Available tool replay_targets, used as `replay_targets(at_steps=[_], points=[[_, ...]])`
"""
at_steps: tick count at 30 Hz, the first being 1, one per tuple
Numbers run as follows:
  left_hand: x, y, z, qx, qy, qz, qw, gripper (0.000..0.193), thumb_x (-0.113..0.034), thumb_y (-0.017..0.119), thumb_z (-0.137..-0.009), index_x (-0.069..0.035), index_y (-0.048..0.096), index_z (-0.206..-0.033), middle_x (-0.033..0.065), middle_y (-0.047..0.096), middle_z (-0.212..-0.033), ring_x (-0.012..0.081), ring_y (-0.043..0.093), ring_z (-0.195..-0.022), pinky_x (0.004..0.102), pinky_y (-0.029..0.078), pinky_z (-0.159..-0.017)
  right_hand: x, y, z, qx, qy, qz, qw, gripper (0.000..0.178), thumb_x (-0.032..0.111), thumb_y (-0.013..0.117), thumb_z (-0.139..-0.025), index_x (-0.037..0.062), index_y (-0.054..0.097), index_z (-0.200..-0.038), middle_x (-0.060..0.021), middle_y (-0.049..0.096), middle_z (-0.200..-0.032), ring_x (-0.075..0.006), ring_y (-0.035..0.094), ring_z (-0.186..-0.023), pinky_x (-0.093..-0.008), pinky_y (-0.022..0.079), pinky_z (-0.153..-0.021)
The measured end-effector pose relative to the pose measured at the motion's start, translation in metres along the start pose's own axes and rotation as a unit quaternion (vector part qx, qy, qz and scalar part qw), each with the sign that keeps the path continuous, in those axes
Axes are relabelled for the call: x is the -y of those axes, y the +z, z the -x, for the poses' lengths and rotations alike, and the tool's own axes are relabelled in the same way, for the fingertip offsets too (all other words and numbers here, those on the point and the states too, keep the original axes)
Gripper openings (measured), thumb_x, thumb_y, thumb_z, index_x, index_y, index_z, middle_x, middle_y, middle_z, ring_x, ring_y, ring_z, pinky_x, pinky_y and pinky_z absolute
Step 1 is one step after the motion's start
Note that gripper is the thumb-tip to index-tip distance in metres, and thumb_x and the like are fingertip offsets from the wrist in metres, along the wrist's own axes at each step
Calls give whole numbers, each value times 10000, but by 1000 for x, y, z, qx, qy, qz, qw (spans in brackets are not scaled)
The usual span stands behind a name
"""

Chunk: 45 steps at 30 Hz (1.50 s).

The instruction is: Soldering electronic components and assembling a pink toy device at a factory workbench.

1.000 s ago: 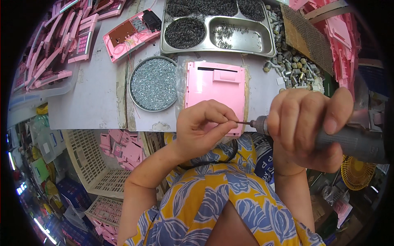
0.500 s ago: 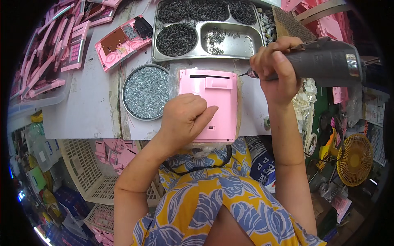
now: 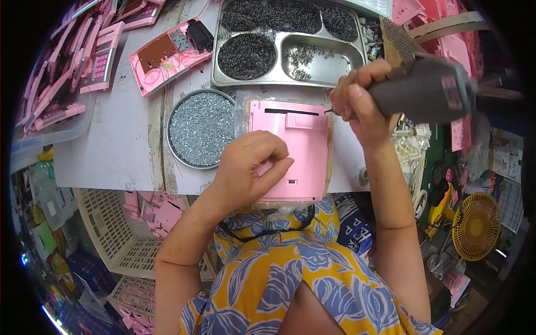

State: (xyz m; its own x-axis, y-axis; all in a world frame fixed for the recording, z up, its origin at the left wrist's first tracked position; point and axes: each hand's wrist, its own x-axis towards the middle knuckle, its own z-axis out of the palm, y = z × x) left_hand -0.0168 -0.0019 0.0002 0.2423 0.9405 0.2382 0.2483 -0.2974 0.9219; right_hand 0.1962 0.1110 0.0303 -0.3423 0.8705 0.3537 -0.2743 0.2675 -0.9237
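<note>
A pink plastic casing (image 3: 304, 151) lies on the table in front of me, a dark slot along its far end. My left hand (image 3: 248, 164) rests against its left side, fingers curled and thumb close to the forefinger; whatever they may hold is hidden. In my right hand (image 3: 363, 106) is a dark electric screwdriver (image 3: 421, 92), held sideways. Its thin bit reaches the casing's far right corner. To the left of the casing stands a round dish (image 3: 169, 134) of small silvery screws (image 3: 201, 125).
A metal compartment tray (image 3: 280, 61) of dark coil springs (image 3: 245, 56) sits beyond the casing. An opened pink housing with wires (image 3: 167, 75) lies far left, near piled pink calculators (image 3: 103, 61). A crate (image 3: 111, 240) is lower left; a yellow fan (image 3: 476, 226) stands right.
The screwdriver has tilted and its bit has come onto the casing's far right corner. The left hand's thumb and forefinger have shifted slightly. The whole view has moved a little.
</note>
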Motion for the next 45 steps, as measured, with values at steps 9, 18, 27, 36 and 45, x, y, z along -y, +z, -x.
replay_targets(at_steps=[9,18,27,36,45], points=[[-8,9,3,-87,47,-42,994,163,24,716,-836,-25,726,-991,116,737,-922,238,688,-763,331,535,-673,70,56,5,96,-15,-121,988,274,322,650,-946,148,472,-1061,55,472,-572,-108,432,-458,-301,402,-480],[0,-3,11,-131,87,-53,986,197,46,750,-783,-29,714,-962,107,725,-870,253,681,-697,328,530,-641,64,81,2,100,11,-96,990,293,342,660,-958,153,447,-1029,46,486,-572,-116,466,-449,-303,427,-485],[2,-68,14,-161,-31,-358,919,201,-151,812,-763,-110,704,-927,32,636,-972,265,591,-929,439,408,-842,15,89,-28,99,-71,-134,984,265,171,652,-959,61,427,-1047,-39,472,-614,-108,406,-458,-289,390,-449],[38,-73,24,-143,-45,-406,901,114,-212,739,-846,-112,685,-844,20,601,-931,243,545,-985,442,333,-909,-24,99,-38,64,4,-41,997,163,129,602,-937,91,445,-957,-26,427,-593,-133,395,-494,-332,394,-505],[33,-77,14,-140,-10,-339,930,135,-224,753,-837,-129,659,-815,10,629,-829,225,582,-886,424,333,-852,-20,96,-41,106,11,-38,994,125,113,586,-953,88,468,-986,-17,424,-579,-121,387,-473,-312,373,-488]])
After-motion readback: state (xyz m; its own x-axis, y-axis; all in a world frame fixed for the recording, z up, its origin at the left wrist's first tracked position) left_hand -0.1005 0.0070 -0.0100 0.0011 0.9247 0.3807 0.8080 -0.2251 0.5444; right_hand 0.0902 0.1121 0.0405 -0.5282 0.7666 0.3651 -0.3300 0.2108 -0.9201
